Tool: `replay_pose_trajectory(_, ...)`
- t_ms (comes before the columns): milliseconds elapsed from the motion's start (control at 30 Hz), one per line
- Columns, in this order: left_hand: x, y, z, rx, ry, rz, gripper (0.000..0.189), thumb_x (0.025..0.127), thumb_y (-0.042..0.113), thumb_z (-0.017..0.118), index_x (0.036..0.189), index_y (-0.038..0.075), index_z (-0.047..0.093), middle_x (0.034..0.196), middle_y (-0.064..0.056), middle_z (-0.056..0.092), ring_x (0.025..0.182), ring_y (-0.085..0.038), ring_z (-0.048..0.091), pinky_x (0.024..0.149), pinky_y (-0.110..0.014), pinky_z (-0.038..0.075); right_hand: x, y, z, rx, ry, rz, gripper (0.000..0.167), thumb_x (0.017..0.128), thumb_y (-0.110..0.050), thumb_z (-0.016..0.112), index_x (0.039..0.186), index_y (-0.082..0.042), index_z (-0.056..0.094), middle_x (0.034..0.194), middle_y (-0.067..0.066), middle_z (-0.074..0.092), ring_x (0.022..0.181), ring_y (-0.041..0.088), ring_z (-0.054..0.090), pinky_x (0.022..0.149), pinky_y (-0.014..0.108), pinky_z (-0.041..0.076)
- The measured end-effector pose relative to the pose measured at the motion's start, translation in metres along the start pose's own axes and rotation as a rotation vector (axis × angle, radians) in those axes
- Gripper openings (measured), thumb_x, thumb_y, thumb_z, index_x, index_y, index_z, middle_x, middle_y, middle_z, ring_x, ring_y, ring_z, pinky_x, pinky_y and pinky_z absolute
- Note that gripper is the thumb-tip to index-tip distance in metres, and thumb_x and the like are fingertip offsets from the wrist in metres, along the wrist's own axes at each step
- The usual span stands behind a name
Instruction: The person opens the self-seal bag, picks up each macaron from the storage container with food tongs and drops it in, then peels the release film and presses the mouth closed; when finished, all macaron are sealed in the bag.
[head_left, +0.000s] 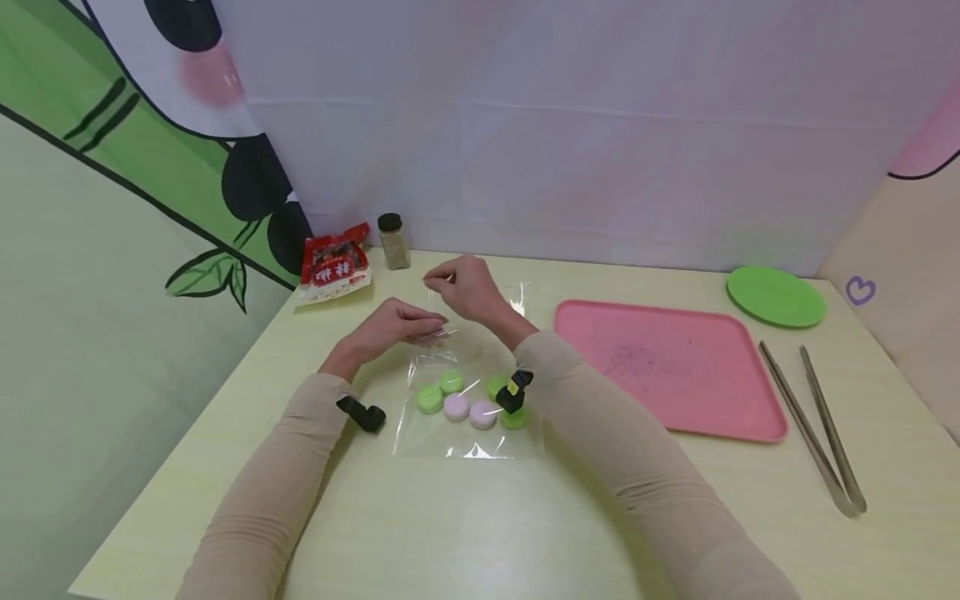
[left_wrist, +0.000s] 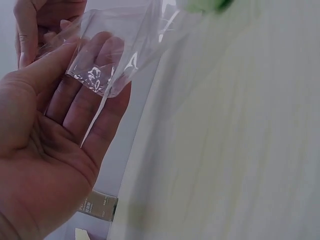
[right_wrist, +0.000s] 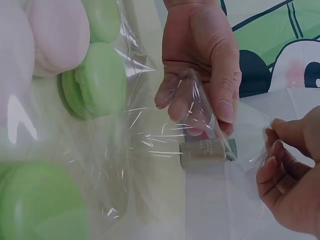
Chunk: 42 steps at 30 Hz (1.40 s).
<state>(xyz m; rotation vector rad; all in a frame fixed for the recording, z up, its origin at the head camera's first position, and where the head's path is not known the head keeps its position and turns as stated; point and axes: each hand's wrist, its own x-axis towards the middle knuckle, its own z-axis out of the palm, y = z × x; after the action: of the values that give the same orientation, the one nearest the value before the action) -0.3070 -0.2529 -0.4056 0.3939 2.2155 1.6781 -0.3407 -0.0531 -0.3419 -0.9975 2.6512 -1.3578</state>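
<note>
A clear plastic bag [head_left: 423, 440] lies on the table with two pale pink macarons [head_left: 456, 407] and several green macarons [head_left: 430, 398] inside. My left hand [head_left: 386, 329] pinches the bag's left side near its far end, thumb in front and fingers behind the film. Beyond it, my right hand [head_left: 467, 287] pinches the far edge of the bag's clear flap [right_wrist: 247, 130] between thumb and fingertips, holding it raised. In the right wrist view the film is creased and stretches between both hands. My right forearm partly covers the green macarons on the right.
A pink tray [head_left: 675, 358] sits to the right, with metal tongs [head_left: 817, 433] beside it and a green plate [head_left: 776, 297] behind. At the back left stand a red snack packet [head_left: 335, 267] and a black-capped seasoning jar [head_left: 393, 242]. A printed cloth [head_left: 562, 167] hangs behind the table.
</note>
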Motion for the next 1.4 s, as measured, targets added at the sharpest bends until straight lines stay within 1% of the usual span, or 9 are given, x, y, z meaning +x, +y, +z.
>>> replay_pose_trajectory(133, 0.002, 0.001, 0.002, -0.002, 0.004, 0.017, 0.034, 0.100, 0.016, 0.064, 0.125, -0.007, 0.067, 0.109, -0.013, 0.074, 0.099, -0.018, 0.072, 0.087, -0.035, 0.056, 0.000, 0.000, 0.000, 0.089, 0.045, 0.118, 0.018, 0.097, -0.018, 0.068, 0.105, -0.007, 0.080, 0.103, 0.004, 0.076, 0.085, 0.015, 0.065, 0.069, 0.025, 0.051)
replay_pose_trajectory(367, 0.005, 0.005, 0.004, -0.045, -0.003, 0.022, 0.039, 0.099, 0.016, 0.065, 0.125, -0.013, 0.063, 0.107, -0.016, 0.074, 0.095, -0.022, 0.073, 0.088, -0.035, 0.056, 0.002, 0.000, 0.001, 0.349, 0.139, 0.373, 0.016, 0.095, -0.020, 0.071, 0.102, -0.010, 0.081, 0.104, 0.000, 0.074, 0.107, 0.017, 0.064, 0.091, 0.034, 0.051)
replay_pose_trajectory(567, 0.007, 0.006, 0.007, -0.045, -0.035, 0.013, 0.040, 0.098, 0.017, 0.066, 0.125, -0.013, 0.063, 0.105, -0.018, 0.074, 0.096, -0.025, 0.073, 0.092, -0.035, 0.054, 0.006, 0.007, -0.013, 0.544, 0.231, 0.503, 0.019, 0.094, -0.020, 0.073, 0.104, -0.005, 0.079, 0.107, 0.006, 0.072, 0.085, 0.015, 0.058, 0.077, 0.032, 0.051)
replay_pose_trajectory(667, 0.008, 0.005, 0.007, -0.005, -0.047, 0.001, 0.038, 0.099, 0.017, 0.065, 0.125, -0.010, 0.065, 0.104, -0.015, 0.074, 0.097, -0.023, 0.073, 0.091, -0.034, 0.054, 0.010, 0.013, -0.030, 0.718, 0.305, 0.553, 0.020, 0.095, -0.013, 0.070, 0.108, 0.000, 0.076, 0.111, 0.013, 0.072, 0.079, 0.013, 0.060, 0.075, 0.031, 0.051)
replay_pose_trajectory(767, 0.006, 0.004, 0.006, 0.002, -0.022, 0.006, 0.038, 0.099, 0.015, 0.065, 0.127, -0.010, 0.063, 0.104, -0.015, 0.075, 0.095, -0.023, 0.073, 0.091, -0.035, 0.054, 0.011, 0.020, -0.055, 0.913, 0.363, 0.592, 0.020, 0.096, -0.004, 0.067, 0.112, 0.005, 0.073, 0.104, 0.017, 0.072, 0.077, 0.014, 0.065, 0.079, 0.029, 0.055)
replay_pose_trajectory(900, 0.002, 0.003, 0.000, -0.025, 0.020, 0.015, 0.040, 0.099, 0.015, 0.065, 0.128, -0.012, 0.061, 0.105, -0.017, 0.074, 0.094, -0.024, 0.074, 0.090, -0.035, 0.055, 0.002, 0.035, -0.096, 1.070, 0.437, 0.617, 0.014, 0.095, 0.001, 0.067, 0.106, 0.004, 0.073, 0.093, 0.014, 0.073, 0.076, 0.018, 0.071, 0.077, 0.028, 0.058)
replay_pose_trajectory(1000, 0.001, 0.002, -0.005, -0.028, 0.051, 0.006, 0.042, 0.099, 0.018, 0.066, 0.129, -0.011, 0.061, 0.106, -0.016, 0.074, 0.095, -0.023, 0.074, 0.089, -0.035, 0.055, -0.016, 0.049, -0.128, 1.105, 0.489, 0.595, 0.011, 0.094, -0.002, 0.068, 0.102, 0.002, 0.073, 0.098, 0.017, 0.073, 0.078, 0.020, 0.073, 0.074, 0.028, 0.059)
replay_pose_trajectory(1200, -0.001, 0.001, -0.011, -0.013, 0.066, -0.007, 0.048, 0.099, 0.024, 0.066, 0.131, -0.011, 0.060, 0.108, -0.015, 0.074, 0.098, -0.025, 0.073, 0.091, -0.035, 0.054, -0.065, 0.080, -0.176, 1.218, 0.594, 0.510, 0.014, 0.093, -0.003, 0.068, 0.105, 0.003, 0.073, 0.096, 0.016, 0.072, 0.081, 0.022, 0.074, 0.077, 0.028, 0.058)
replay_pose_trajectory(1400, -0.001, -0.001, -0.010, -0.020, 0.056, -0.017, 0.049, 0.099, 0.024, 0.066, 0.131, -0.012, 0.059, 0.108, -0.015, 0.074, 0.099, -0.026, 0.072, 0.093, -0.034, 0.053, -0.118, 0.102, -0.204, 1.414, 0.644, 0.435, 0.012, 0.094, 0.004, 0.062, 0.103, 0.005, 0.070, 0.088, 0.016, 0.070, 0.081, 0.024, 0.072, 0.080, 0.030, 0.058)
